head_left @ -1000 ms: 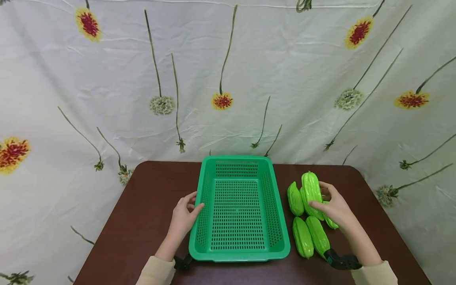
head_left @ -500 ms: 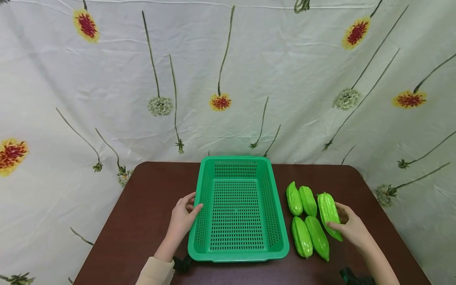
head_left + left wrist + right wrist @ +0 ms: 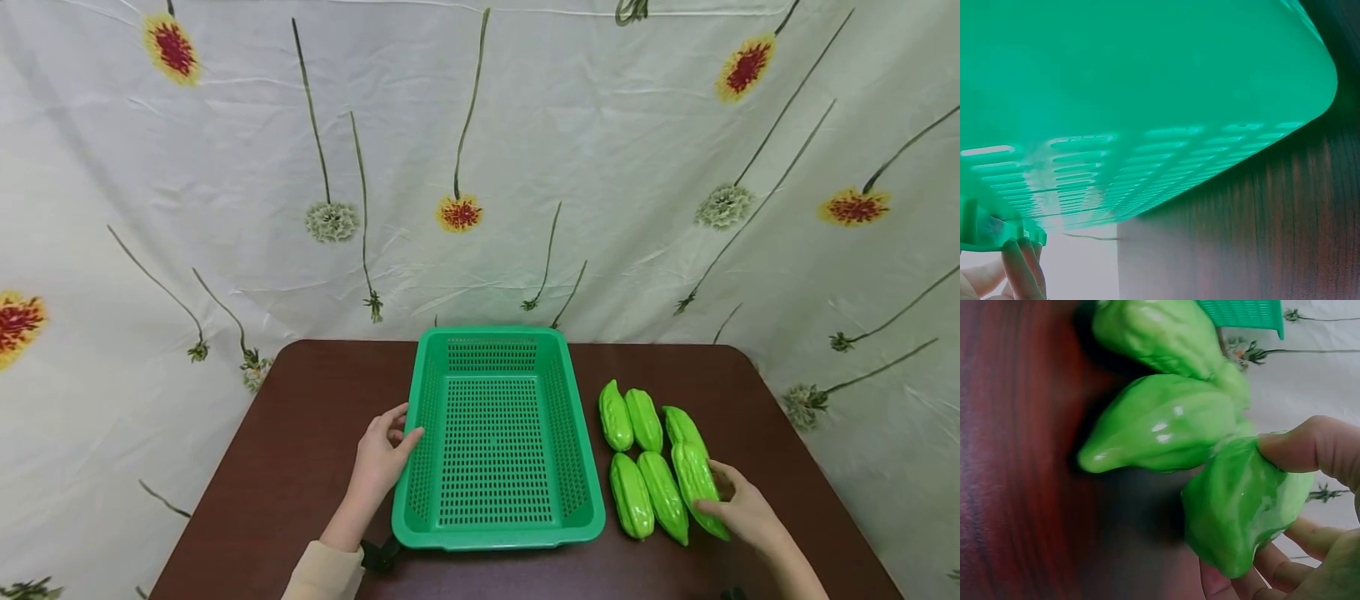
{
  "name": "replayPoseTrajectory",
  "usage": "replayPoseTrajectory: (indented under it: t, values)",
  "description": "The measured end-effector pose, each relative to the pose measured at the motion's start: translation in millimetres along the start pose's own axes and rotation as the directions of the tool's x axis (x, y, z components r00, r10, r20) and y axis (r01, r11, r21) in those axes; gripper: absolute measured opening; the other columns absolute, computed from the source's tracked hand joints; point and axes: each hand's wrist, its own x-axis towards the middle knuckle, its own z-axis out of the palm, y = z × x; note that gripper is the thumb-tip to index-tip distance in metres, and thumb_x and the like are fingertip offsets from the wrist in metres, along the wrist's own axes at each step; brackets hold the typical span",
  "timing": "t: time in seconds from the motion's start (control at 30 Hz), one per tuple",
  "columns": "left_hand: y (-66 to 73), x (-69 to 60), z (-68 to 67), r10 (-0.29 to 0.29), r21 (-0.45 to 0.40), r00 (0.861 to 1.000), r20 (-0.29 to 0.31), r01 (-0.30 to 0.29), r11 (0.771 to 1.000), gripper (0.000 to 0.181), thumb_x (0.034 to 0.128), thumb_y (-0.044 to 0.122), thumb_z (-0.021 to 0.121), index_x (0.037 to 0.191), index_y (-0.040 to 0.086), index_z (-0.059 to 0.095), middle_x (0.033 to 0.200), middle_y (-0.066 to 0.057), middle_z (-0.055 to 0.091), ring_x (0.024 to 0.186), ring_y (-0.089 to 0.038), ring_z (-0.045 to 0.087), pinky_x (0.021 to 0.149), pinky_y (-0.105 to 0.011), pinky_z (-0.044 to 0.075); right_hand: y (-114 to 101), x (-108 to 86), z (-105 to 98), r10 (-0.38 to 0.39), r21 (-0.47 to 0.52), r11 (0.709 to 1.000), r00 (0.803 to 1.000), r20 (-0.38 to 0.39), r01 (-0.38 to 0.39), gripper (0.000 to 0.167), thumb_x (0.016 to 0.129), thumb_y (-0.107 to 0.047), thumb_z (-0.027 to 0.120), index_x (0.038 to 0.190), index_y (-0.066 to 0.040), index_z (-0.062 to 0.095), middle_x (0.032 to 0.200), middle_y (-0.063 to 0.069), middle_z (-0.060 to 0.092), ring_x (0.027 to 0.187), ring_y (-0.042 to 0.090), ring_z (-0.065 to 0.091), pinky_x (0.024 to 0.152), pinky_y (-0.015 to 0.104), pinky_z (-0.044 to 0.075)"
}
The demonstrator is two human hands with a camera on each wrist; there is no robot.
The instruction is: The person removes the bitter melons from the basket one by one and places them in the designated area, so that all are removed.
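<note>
A green slotted plastic basket (image 3: 498, 540) stands on the table, and my left hand (image 3: 377, 457) grips its left rim, thumb on top and fingers curled underneath. In the left wrist view the fingertips (image 3: 1021, 269) show below the rim. My right hand (image 3: 742, 504) holds a light green bitter melon (image 3: 696, 479) between thumb and fingers, at the near right of a group of similar melons. In the right wrist view this held melon (image 3: 1241, 503) tilts with its tip toward the table, close beside another bitter melon (image 3: 1160, 425).
Several more bitter melons lie right of the basket in two rows, such as one far left (image 3: 616, 417), one near left (image 3: 632, 496) and one far right (image 3: 682, 429). The dark brown table (image 3: 315, 400) ends at a flowered white cloth (image 3: 420, 167) behind.
My right hand has carried the bitter melon from over the far melons toward me and to the right, down beside the near row. The left hand stays on the basket rim.
</note>
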Motion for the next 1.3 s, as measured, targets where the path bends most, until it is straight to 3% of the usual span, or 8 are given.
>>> replayPoseTrajectory:
  t: [0.27,0.7,1.3]
  values:
    - [1.3,-1.3,-0.3,0.006,0.003,1.000,0.000,-0.006,1.000,0.051,0.0937,0.015,0.068,0.140,0.000,0.052,0.116,-0.020,0.059,0.091,-0.026,0.059,0.068,-0.029,0.048,13,0.9,4,0.060,-0.003,0.998,0.998,0.029,-0.060,0.088,0.090,-0.029,0.069,0.149,0.014,0.019,0.140,0.043,0.033,0.121,0.056,0.043,0.084,0.052,0.049]
    - [3.3,-2.3,-0.5,0.003,0.016,1.000,0.001,-0.003,1.000,0.051,0.0937,0.015,0.068,0.140,-0.001,0.052,0.117,-0.022,0.058,0.091,-0.027,0.060,0.069,-0.031,0.048,24,3.1,12,0.044,0.040,0.998,0.999,0.022,-0.045,0.082,0.090,-0.021,0.069,0.147,0.015,0.024,0.136,0.041,0.042,0.118,0.052,0.049,0.084,0.049,0.051]
    - [2.9,-3.5,-0.8,0.016,0.005,1.000,0.004,-0.016,1.000,0.051,0.0936,0.015,0.068,0.140,0.000,0.052,0.116,-0.020,0.059,0.090,-0.025,0.059,0.068,-0.029,0.047,30,4.8,17,0.086,-0.001,0.996,0.996,0.029,-0.086,0.095,0.087,-0.040,0.073,0.146,0.016,0.025,0.139,0.042,0.039,0.123,0.056,0.044,0.087,0.053,0.049]
